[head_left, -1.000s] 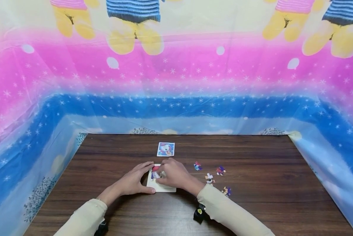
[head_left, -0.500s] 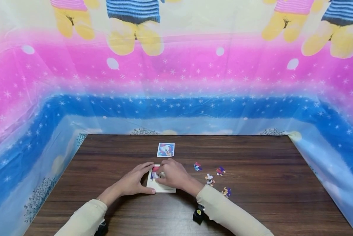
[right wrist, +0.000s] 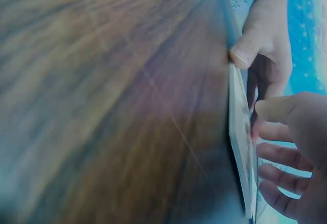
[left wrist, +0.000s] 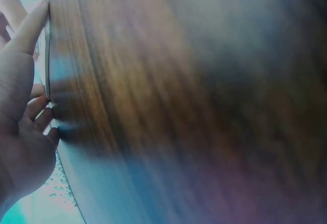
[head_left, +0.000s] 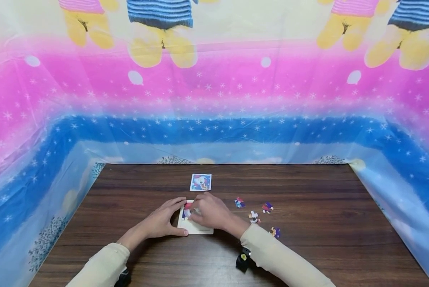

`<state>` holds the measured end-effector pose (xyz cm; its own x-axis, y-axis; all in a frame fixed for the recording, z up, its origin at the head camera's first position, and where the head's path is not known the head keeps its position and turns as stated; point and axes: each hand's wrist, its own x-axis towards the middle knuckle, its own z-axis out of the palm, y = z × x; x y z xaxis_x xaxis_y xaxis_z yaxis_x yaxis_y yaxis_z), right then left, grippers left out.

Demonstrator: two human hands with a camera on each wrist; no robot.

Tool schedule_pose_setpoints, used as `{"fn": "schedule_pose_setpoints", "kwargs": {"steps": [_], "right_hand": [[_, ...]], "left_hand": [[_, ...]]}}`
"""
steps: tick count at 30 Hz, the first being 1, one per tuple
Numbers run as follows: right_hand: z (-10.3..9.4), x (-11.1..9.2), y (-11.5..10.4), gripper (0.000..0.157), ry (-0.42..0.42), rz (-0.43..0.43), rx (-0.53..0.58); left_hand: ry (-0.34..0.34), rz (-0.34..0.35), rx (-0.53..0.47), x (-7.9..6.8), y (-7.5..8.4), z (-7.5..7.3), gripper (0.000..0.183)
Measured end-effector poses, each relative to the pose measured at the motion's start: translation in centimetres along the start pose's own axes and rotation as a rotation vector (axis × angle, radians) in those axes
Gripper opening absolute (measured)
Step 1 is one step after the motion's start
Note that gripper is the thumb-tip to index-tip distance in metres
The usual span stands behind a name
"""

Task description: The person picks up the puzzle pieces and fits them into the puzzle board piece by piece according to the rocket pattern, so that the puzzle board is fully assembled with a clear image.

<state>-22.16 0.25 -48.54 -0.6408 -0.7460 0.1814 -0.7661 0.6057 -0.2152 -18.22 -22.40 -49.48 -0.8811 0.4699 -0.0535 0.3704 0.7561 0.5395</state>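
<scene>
Though clear of loose pieces (head_left: 253,217), puzzle board (head_left: 201,230) edges in left hand's (head_left: 162,220) grasp, right hand's (head_left: 213,212) grip unclear.

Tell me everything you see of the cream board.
The cream board is thin, straight-edged and looks like wood or card. Red and purple artwork shows toward its far left corner. It lies flat on the brown table; the left hand grips its left side, while the right hand hides much of it.

Left hand (right wrist: 273,40), thumb on the board (right wrist: 239,127); right hand (right wrist: 306,150), fingers bent, right at its face; table (right wrist: 117,106) a blur.
</scene>
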Motion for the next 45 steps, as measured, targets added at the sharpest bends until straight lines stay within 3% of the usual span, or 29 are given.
{"fn": "schedule_pose_setpoints", "kwargs": {"steps": [5, 13, 31, 45], "right_hand": [[-1.1, -1.3, 1.0, 0.025, 0.036, -0.026, 0.109], [-3.1, -4.6, 3.3, 0.03, 0.098, -0.065, 0.176], [-5.3, -13.9, 9.6, 0.033, 0.213, 0.122, 0.133], [-4.7, -15.8, 12.8, 0.04, 0.063, 0.217, 0.091]], "left_hand": [[0.0, -0.006, 0.003, 0.1, 0.1, 0.1, 0.106], [0.001, -0.013, 0.004, 0.2, 0.1, 0.3, 0.106], [-0.011, -0.021, -0.002, 0.6, 0.2, 0.4, 0.108], [0.001, -0.016, 0.003, 0.2, -0.1, 0.3, 0.108]]}}
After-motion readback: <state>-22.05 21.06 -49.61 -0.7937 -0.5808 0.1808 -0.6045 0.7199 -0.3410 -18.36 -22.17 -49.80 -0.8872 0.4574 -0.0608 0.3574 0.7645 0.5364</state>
